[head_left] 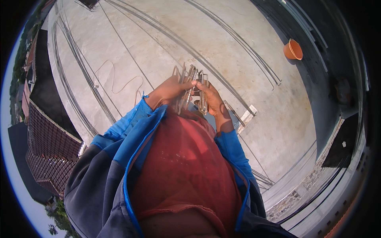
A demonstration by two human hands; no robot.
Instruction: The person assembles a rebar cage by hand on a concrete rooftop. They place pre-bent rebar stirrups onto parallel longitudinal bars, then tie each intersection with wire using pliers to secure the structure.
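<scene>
Hands close around a bundle of thin bent steel wire stirrups (191, 88) at chest height — left hand (171, 90) and right hand (210, 99) gripping opposite sides. Stiff, light, probably snag-prone — best held by the straight legs.

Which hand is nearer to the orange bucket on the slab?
Right. The right hand holds bent steel stirrups on the side toward the orange bucket; the left hand grips them farther away.

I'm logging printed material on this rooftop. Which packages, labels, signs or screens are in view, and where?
None in view: only bent steel stirrups in the left hand and right hand, long rebar on the concrete slab, and an orange bucket.
</scene>
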